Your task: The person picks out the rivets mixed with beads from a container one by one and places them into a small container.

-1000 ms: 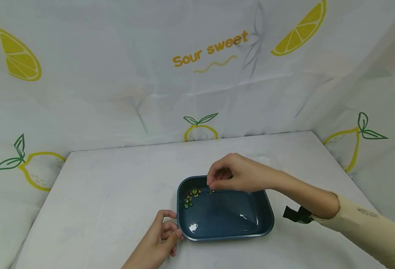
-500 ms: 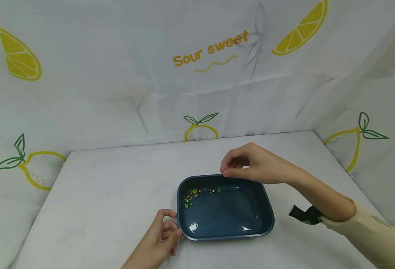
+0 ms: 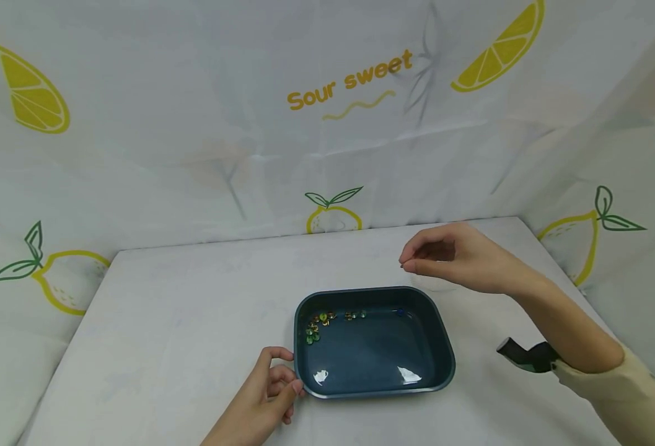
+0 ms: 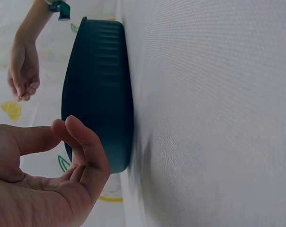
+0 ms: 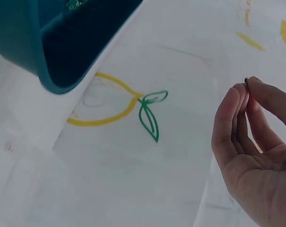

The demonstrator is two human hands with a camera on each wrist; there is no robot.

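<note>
My left hand (image 3: 266, 396) holds the left side of a dark teal rectangular tray (image 3: 374, 394), its curled fingers and thumb at the outer wall near the front corner. Beyond the tray's back right corner, my right hand (image 3: 461, 260) is raised, pinching a small dark bead (image 5: 246, 80) between thumb and fingertips. Green and amber beads (image 3: 313, 331) lie in the tray's back left corner. A short row of amber and clear beads (image 3: 355, 315) sits along the back wall, and a dark blue bead (image 3: 400, 312) farther right.
A faint clear round dish (image 3: 432, 284) stands behind the tray, partly hidden by my right hand. The white tabletop (image 3: 182, 322) meets a lemon-printed cloth (image 3: 193, 155) at the back and sides. A black strap (image 3: 528, 356) hangs from my right sleeve.
My right hand has risen out of the tray and moved right and back past its rim, carrying the small bead. The left hand and tray have stayed put.
</note>
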